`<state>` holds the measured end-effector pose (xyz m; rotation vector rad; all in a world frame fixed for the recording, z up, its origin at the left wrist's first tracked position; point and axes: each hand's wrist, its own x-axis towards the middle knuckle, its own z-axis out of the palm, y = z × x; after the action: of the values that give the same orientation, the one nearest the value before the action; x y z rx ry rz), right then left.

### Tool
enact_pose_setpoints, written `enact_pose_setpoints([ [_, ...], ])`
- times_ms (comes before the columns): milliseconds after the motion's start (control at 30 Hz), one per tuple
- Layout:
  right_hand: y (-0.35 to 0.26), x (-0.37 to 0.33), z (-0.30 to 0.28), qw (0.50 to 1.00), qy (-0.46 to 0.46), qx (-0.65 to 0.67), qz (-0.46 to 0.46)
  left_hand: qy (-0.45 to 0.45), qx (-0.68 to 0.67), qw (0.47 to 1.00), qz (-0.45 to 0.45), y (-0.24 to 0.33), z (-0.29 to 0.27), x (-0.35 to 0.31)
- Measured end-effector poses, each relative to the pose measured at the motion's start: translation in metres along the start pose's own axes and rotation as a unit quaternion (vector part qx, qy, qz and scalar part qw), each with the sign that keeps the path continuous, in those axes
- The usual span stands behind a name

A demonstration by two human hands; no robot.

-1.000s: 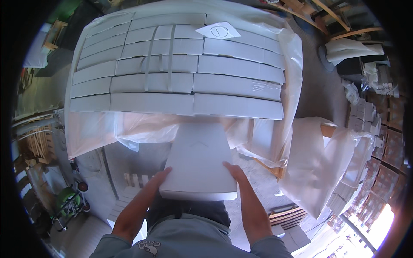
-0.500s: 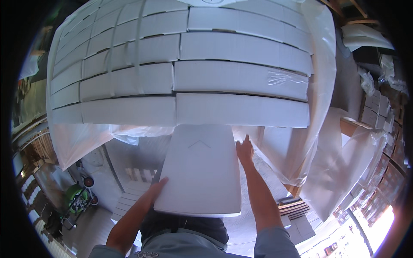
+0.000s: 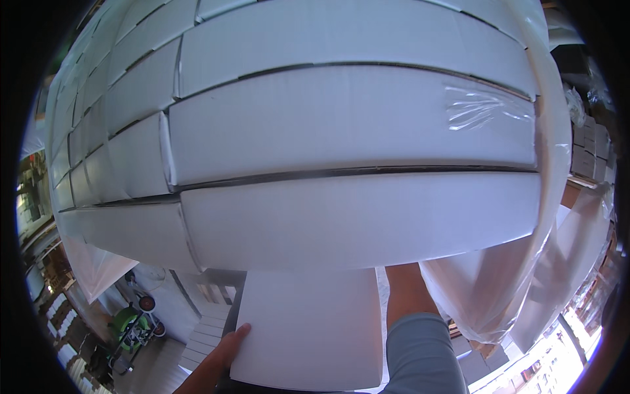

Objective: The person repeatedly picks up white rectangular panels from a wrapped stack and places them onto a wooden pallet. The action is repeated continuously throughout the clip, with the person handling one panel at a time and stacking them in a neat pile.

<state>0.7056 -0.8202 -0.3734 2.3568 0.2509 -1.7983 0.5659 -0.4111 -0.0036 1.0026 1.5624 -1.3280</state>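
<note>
A long white cardboard box [image 3: 308, 328] lies flat in front of my body, its far end passing out of sight below a tall stack of white boxes [image 3: 361, 220]. My left hand [image 3: 236, 338] grips the box's left edge with the thumb on top; the other fingers are hidden at the side or underneath. My right forearm [image 3: 408, 295] reaches forward along the box's right side and disappears under the stack's lower edge. The right hand itself is hidden there.
Clear plastic film [image 3: 485, 295] hangs down at the right of the stack. A small green wheeled machine [image 3: 128, 322] stands on the floor at lower left. More wrapped boxes [image 3: 590, 148] are at the far right.
I have moved in closer to the stack, which now fills more of the view. The right hand has gone forward under the stack, out of sight. My left hand stays on the box's edge.
</note>
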Motion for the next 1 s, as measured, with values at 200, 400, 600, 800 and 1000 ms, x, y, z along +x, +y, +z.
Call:
enact_pose_setpoints([
  [200, -0.011, 0.003, 0.006, 0.995, -0.089, -0.044, -0.025, 0.005, 0.024, 1.000, -0.015, 0.000, 0.003, -0.001],
  [400, -0.026, -0.015, 0.011, 0.991, -0.115, -0.044, -0.059, -0.003, 0.018, 0.999, 0.035, -0.015, 0.002, 0.008],
  [600, -0.033, -0.055, 0.075, 0.880, 0.282, 0.374, 0.082, -0.012, 0.001, 0.998, 0.061, -0.023, 0.000, 0.005],
  [800, -0.018, -0.051, 0.075, 0.781, 0.130, 0.592, 0.151, -0.036, -0.032, 0.995, 0.085, -0.037, -0.003, 0.016],
  [1000, -0.057, -0.155, -0.008, 0.871, 0.001, 0.483, 0.086, -0.047, -0.047, 0.994, 0.090, -0.051, -0.006, 0.033],
])
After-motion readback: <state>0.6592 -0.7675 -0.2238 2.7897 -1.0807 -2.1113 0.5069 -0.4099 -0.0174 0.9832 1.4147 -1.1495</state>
